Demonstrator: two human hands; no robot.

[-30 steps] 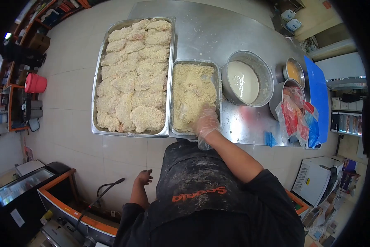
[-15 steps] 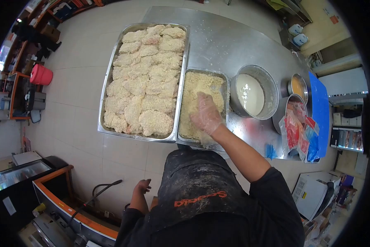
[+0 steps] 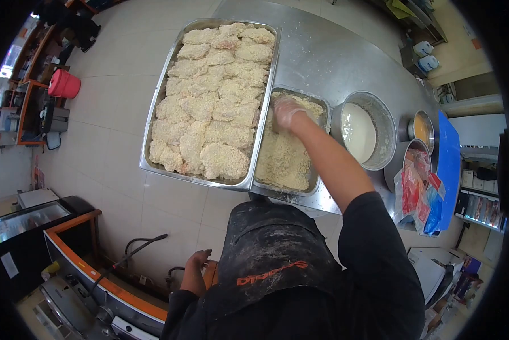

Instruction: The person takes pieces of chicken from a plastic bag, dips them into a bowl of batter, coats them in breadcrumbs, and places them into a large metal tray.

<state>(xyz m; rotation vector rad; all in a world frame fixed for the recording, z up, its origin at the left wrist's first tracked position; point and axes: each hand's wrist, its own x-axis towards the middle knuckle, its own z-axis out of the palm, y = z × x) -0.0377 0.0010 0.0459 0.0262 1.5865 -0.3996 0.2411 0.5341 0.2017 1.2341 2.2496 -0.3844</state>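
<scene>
My right hand [image 3: 288,111], in a clear plastic glove, is down in a metal tray of breadcrumbs [image 3: 285,164] near its far left corner. Its fingertips are hidden, so I cannot see what they hold, if anything. Left of it, a large metal tray [image 3: 199,181] carries rows of crumb-coated pieces [image 3: 226,161], apparently raw meat. My left hand [image 3: 198,260] hangs bare beside my apron, away from the table, fingers loosely apart and holding nothing. To the right of the crumbs stands a deep metal pot [image 3: 386,133] containing white batter [image 3: 357,133].
On the steel table [image 3: 317,42], a smaller bowl [image 3: 421,129] with orange-yellow liquid and a pot with red and blue plastic bags [image 3: 416,190] stand at the right, beside a blue board [image 3: 448,164]. A red bucket [image 3: 64,84] is on the floor; a person [image 3: 76,25] stands far left.
My right hand has moved from the middle of the crumb tray to its far left part, fingers now down in the crumbs. The view has shifted slightly. My left hand stays at my side.
</scene>
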